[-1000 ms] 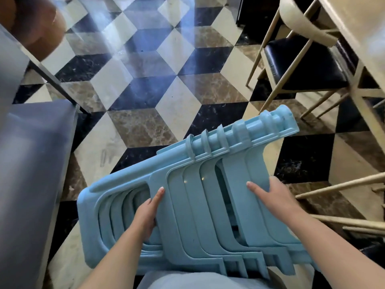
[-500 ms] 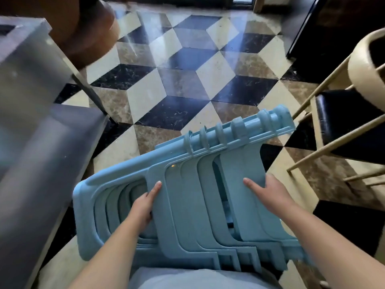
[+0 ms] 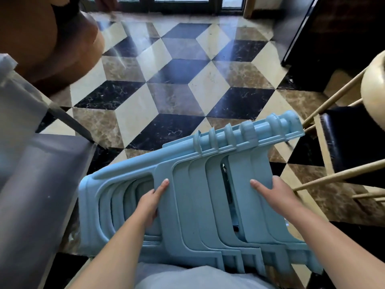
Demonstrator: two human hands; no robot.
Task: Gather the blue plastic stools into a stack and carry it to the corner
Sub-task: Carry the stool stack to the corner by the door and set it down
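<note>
Both hands carry the nested stack of blue stools on its side, above the tiled floor. The left hand curls its fingers round a leg at seven o'clock. The right hand wraps a leg at four.

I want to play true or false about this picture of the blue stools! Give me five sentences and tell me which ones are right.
1. The blue stools are nested together in one stack. True.
2. The stack stands upright on the floor. False: it lies on its side, held up in front of the person's body.
3. Both hands are on the stack. True: the left hand grips at an opening in the side and the right hand holds a leg.
4. The floor is plain white. False: it has black, cream and brown tiles in a cube pattern.
5. A chair with a dark seat is to the person's left. False: it is to the right.
</note>
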